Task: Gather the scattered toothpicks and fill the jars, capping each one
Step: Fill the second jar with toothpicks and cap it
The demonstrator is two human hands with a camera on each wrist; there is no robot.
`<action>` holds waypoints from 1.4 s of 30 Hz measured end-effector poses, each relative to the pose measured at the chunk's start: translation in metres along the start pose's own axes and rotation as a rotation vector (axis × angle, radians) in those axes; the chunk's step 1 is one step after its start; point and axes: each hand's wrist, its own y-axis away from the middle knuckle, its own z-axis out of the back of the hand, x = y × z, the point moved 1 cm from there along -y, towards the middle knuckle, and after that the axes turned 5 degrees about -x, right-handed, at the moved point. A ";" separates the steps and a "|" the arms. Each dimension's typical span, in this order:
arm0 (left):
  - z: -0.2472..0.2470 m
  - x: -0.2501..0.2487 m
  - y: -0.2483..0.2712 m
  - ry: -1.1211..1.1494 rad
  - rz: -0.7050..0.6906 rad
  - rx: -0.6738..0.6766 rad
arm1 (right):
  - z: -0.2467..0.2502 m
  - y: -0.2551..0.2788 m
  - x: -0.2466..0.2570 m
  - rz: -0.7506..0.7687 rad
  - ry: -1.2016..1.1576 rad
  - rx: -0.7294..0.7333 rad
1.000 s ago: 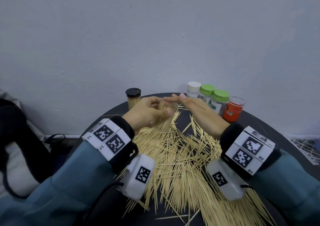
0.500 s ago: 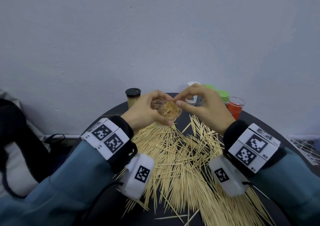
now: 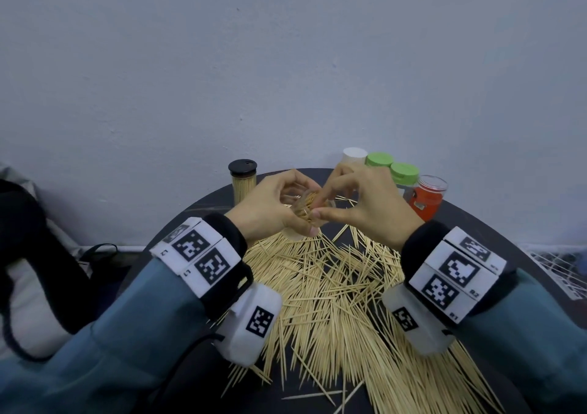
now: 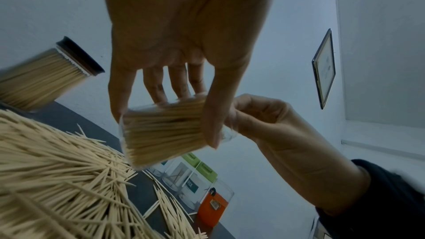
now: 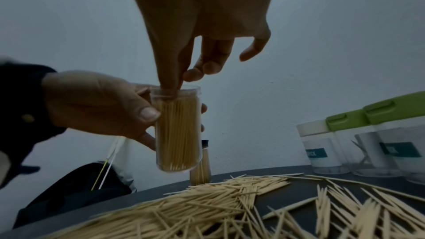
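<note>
My left hand (image 3: 273,213) grips a clear, capless jar (image 3: 293,234) packed with toothpicks and holds it tilted above the round dark table (image 3: 476,232). The right wrist view shows the jar (image 5: 177,134) almost full. My right hand (image 3: 359,203) is curled over the jar's mouth, thumb and forefinger pinched together on the toothpick tips there (image 5: 171,86). From the left wrist, the jar (image 4: 161,130) lies across my left fingers with the right hand (image 4: 264,115) at its open end. A big loose toothpick pile (image 3: 333,302) covers the table below both wrists.
A full black-capped jar (image 3: 243,180) stands at the back left. At the back right stand a white-capped jar (image 3: 354,156), two green-lidded jars (image 3: 379,160), and a red-labelled open jar (image 3: 427,200). A dark bag (image 3: 31,238) lies off the table's left edge.
One second ago my right hand lay flat against the jar's mouth. It has since curled, and its thumb and forefinger have come down onto the toothpick tips. The left hand tilted the jar's mouth towards me.
</note>
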 end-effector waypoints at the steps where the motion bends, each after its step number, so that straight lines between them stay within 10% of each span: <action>1: -0.001 0.000 0.000 -0.003 0.000 0.002 | -0.001 0.000 0.000 0.014 0.066 0.004; 13: 0.000 0.003 -0.004 -0.102 -0.028 -0.145 | 0.003 0.002 0.000 0.061 0.589 -0.068; 33: 0.008 0.000 -0.004 -0.075 0.013 -0.131 | 0.005 -0.002 -0.015 -0.208 -0.100 -0.056; 42: 0.035 -0.004 -0.011 -0.019 0.018 -0.206 | -0.040 -0.034 -0.036 -0.446 0.364 0.620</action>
